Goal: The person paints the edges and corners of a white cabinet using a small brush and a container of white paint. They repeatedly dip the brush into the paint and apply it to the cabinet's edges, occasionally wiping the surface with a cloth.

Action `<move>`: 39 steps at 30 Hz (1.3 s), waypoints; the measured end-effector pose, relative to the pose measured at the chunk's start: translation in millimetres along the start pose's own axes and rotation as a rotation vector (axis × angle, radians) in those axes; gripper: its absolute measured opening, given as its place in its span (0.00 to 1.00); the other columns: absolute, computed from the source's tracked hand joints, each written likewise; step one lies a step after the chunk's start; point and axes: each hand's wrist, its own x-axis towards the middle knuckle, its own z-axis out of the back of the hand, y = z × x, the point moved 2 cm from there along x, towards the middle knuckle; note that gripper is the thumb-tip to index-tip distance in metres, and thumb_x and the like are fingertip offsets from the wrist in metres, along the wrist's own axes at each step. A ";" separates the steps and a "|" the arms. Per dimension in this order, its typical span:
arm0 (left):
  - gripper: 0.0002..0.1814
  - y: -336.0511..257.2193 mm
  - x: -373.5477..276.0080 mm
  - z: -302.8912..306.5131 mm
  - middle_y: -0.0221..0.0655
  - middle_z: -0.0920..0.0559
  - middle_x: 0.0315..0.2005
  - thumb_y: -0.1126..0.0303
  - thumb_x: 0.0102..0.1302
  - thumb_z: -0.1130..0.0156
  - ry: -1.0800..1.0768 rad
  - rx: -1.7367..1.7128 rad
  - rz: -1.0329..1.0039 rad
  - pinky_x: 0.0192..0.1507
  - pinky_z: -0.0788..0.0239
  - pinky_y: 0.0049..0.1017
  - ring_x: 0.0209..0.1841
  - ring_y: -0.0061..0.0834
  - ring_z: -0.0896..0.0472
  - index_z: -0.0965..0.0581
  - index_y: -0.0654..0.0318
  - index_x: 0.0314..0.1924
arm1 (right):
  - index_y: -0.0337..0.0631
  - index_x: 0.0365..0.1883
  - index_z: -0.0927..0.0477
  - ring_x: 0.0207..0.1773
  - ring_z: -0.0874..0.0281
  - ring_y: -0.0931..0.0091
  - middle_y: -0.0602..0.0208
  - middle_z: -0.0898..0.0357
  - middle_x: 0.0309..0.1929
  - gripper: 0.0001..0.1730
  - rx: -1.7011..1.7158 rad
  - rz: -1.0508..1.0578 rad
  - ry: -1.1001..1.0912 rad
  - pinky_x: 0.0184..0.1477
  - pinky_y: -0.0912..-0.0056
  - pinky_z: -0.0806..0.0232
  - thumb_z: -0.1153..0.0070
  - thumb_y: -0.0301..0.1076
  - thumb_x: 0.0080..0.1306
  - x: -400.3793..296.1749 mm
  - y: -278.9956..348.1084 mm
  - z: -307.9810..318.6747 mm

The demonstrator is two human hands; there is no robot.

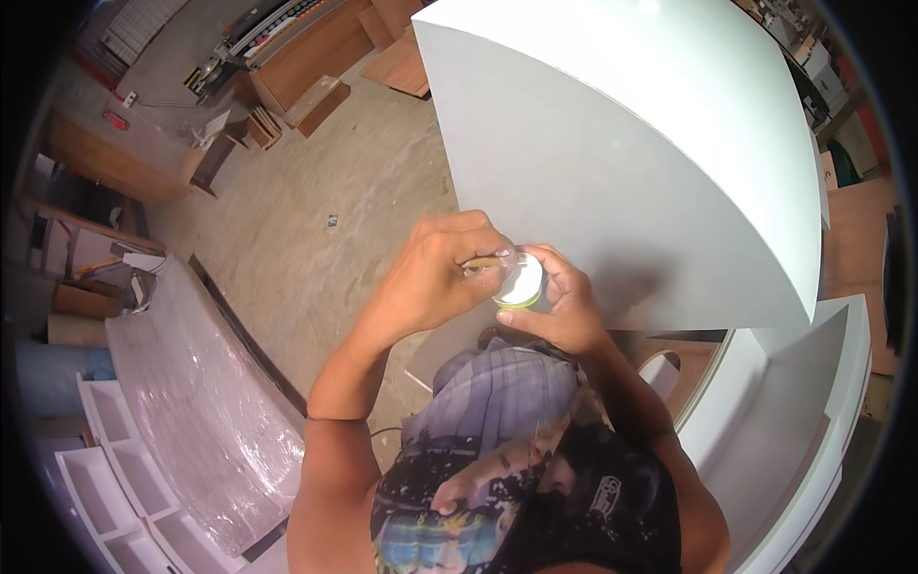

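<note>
My left hand (452,265) is closed around a small wooden-handled tool (479,264), smeared with white. Its working end is mostly hidden by my fingers and lies over the tub. In my right hand (563,301) is a small round tub (522,283) with a yellow-green edge, gripped between thumb and fingers. White material shows inside the tub; whether it is paste or paint I cannot tell. Just beyond my right hand stands a large white panel unit (574,172) with a curved top edge, and a hand-shaped shadow falls on its flat face.
At right is an open white cabinet shell (774,387). Left of me lies a plastic-wrapped curved panel (208,402), beside white compartment shelving (115,481). Wooden boxes (315,104) stand on the concrete floor (337,186) at the back. A cable (387,431) lies near my left elbow.
</note>
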 end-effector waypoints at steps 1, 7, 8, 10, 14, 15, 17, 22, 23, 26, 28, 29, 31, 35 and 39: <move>0.05 0.1 0.0 -0.3 0.35 0.18 0.26 0.76 0.56 0.34 -0.013 0.003 0.003 0.26 0.34 0.23 0.25 0.23 0.22 0.17 0.67 0.34 | 0.31 0.60 0.30 0.57 0.26 0.75 0.64 0.27 0.54 0.37 0.036 -0.023 0.007 0.58 0.71 0.32 0.27 0.26 0.53 0.1 -0.6 -0.7; 0.05 4.0 -6.1 -8.5 0.34 0.19 0.25 0.78 0.54 0.33 -0.133 -0.085 0.020 0.28 0.35 0.24 0.26 0.23 0.22 0.17 0.67 0.33 | 0.32 0.61 0.31 0.59 0.28 0.76 0.64 0.28 0.54 0.37 0.093 -0.052 -0.021 0.62 0.70 0.35 0.28 0.24 0.54 3.3 -5.7 -1.9; 0.05 8.5 -9.0 -8.8 0.34 0.19 0.25 0.79 0.54 0.33 -0.134 -0.108 -0.002 0.27 0.35 0.23 0.26 0.22 0.23 0.17 0.67 0.33 | 0.31 0.61 0.31 0.59 0.28 0.76 0.64 0.28 0.54 0.37 0.079 -0.054 -0.024 0.62 0.70 0.35 0.28 0.24 0.54 4.0 -4.8 -2.3; 0.05 15.6 -11.8 -8.6 0.33 0.20 0.24 0.79 0.53 0.33 -0.140 -0.163 -0.038 0.27 0.36 0.22 0.25 0.21 0.23 0.17 0.66 0.32 | 0.31 0.61 0.31 0.59 0.28 0.76 0.64 0.28 0.55 0.37 0.039 -0.055 -0.023 0.62 0.70 0.35 0.28 0.25 0.54 5.5 -2.4 -0.2; 0.05 26.7 -18.2 1.6 0.30 0.20 0.24 0.79 0.52 0.31 -0.103 -0.244 0.024 0.26 0.37 0.21 0.25 0.19 0.25 0.19 0.66 0.30 | 0.32 0.61 0.30 0.58 0.27 0.75 0.63 0.26 0.54 0.36 -0.065 -0.021 -0.068 0.61 0.71 0.35 0.29 0.24 0.54 7.8 -2.1 9.6; 0.05 29.4 -19.8 6.2 0.29 0.20 0.24 0.79 0.51 0.31 -0.084 -0.253 0.066 0.26 0.38 0.21 0.25 0.18 0.25 0.19 0.67 0.29 | 0.32 0.60 0.30 0.58 0.27 0.75 0.63 0.25 0.54 0.36 -0.127 -0.014 -0.073 0.61 0.71 0.35 0.29 0.23 0.54 8.5 -0.4 12.9; 0.05 30.6 -19.7 14.7 0.30 0.20 0.24 0.78 0.52 0.32 -0.094 -0.367 0.136 0.28 0.36 0.21 0.27 0.18 0.25 0.19 0.66 0.30 | 0.33 0.60 0.29 0.58 0.27 0.75 0.64 0.24 0.53 0.35 -0.168 -0.022 -0.098 0.61 0.71 0.35 0.29 0.23 0.54 8.1 4.7 17.8; 0.08 47.2 -12.2 14.9 0.30 0.22 0.25 0.77 0.54 0.31 -0.357 -0.879 0.056 0.29 0.38 0.21 0.27 0.17 0.28 0.23 0.62 0.32 | 0.36 0.60 0.28 0.58 0.26 0.76 0.66 0.23 0.53 0.35 0.029 -0.101 -0.183 0.60 0.69 0.34 0.29 0.22 0.54 -1.6 12.1 25.4; 0.08 46.3 -3.0 11.2 0.29 0.24 0.25 0.77 0.55 0.32 -0.409 -1.026 -0.037 0.28 0.39 0.22 0.27 0.18 0.30 0.24 0.61 0.33 | 0.36 0.60 0.28 0.58 0.26 0.76 0.66 0.23 0.54 0.35 -0.014 -0.103 -0.189 0.60 0.69 0.34 0.29 0.22 0.53 -5.3 10.3 29.1; 0.11 28.0 29.3 -0.1 0.27 0.31 0.22 0.78 0.57 0.36 -0.579 -1.386 -0.264 0.28 0.43 0.25 0.25 0.21 0.36 0.31 0.58 0.33 | 0.35 0.60 0.28 0.58 0.26 0.76 0.66 0.23 0.54 0.35 -0.079 -0.128 -0.182 0.61 0.69 0.35 0.29 0.22 0.53 -17.3 8.4 36.5; 0.11 21.6 48.7 -8.0 0.27 0.32 0.22 0.78 0.58 0.37 -0.628 -1.520 -0.367 0.30 0.43 0.25 0.25 0.21 0.36 0.32 0.57 0.33 | 0.35 0.60 0.28 0.59 0.26 0.76 0.66 0.23 0.54 0.35 -0.112 -0.185 -0.171 0.61 0.69 0.35 0.29 0.22 0.53 -27.6 16.1 38.6; 0.11 18.6 58.1 -10.9 0.27 0.32 0.22 0.78 0.58 0.38 -0.650 -1.596 -0.420 0.31 0.43 0.25 0.25 0.21 0.36 0.32 0.57 0.33 | 0.35 0.60 0.28 0.58 0.26 0.76 0.66 0.23 0.54 0.35 -0.084 -0.187 -0.179 0.61 0.69 0.35 0.29 0.22 0.52 -34.3 19.4 39.6; 0.10 13.1 77.4 -19.3 0.26 0.34 0.21 0.74 0.62 0.40 -0.679 -1.552 -0.428 0.33 0.43 0.23 0.26 0.20 0.38 0.33 0.55 0.31 | 0.35 0.59 0.28 0.58 0.26 0.76 0.66 0.23 0.54 0.35 -0.021 -0.183 -0.194 0.61 0.69 0.35 0.29 0.22 0.52 -47.1 18.1 46.7; 0.03 6.3 91.8 -43.1 0.32 0.25 0.26 0.71 0.64 0.44 -0.897 -1.362 -0.428 0.36 0.37 0.26 0.29 0.23 0.29 0.30 0.58 0.34 | 0.39 0.58 0.26 0.58 0.25 0.75 0.68 0.23 0.54 0.37 -0.156 -0.204 -0.176 0.61 0.68 0.34 0.25 0.26 0.48 -79.9 15.5 61.4; 0.04 3.5 104.0 -62.9 0.34 0.22 0.28 0.76 0.62 0.42 -1.109 -1.254 -0.411 0.32 0.33 0.26 0.27 0.23 0.27 0.27 0.62 0.37 | 0.42 0.57 0.24 0.57 0.24 0.76 0.68 0.21 0.53 0.39 -0.230 -0.289 -0.183 0.60 0.68 0.33 0.22 0.31 0.46 -106.5 18.2 75.0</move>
